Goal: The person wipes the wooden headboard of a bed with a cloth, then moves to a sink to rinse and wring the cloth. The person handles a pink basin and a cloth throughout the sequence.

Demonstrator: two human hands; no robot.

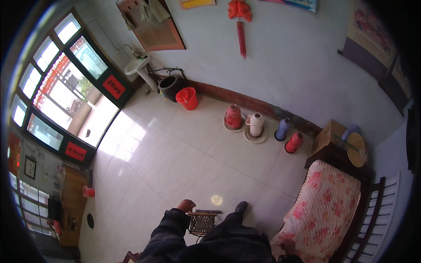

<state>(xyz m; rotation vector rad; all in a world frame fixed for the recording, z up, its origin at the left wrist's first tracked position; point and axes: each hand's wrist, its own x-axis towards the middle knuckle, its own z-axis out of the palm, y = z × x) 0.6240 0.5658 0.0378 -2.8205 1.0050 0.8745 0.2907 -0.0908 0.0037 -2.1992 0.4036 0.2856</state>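
Note:
My left hand (186, 205) reaches forward at the end of a dark sleeve, its fingers seeming curled. Beside it, on the floor, stands a small folding stool (202, 224) with wooden bars and a woven seat. Whether the hand touches the stool, I cannot tell. At the lower right, my right hand (286, 246) is near the edge of a pink-flowered quilted cover (324, 203) draped over a dark wooden seat. Its fingers are blurred, so any hold on the cover is unclear. A dark shoe (241, 207) shows ahead of my leg.
Several thermos flasks (256, 125) stand along the wall in dishes. A red bucket (187, 98), a dark vat (170, 86) and a washbasin (138, 65) are farther left. A cardboard box (328, 136) and a hand fan (356, 150) sit by the covered seat. The doorway (98, 121) stands open.

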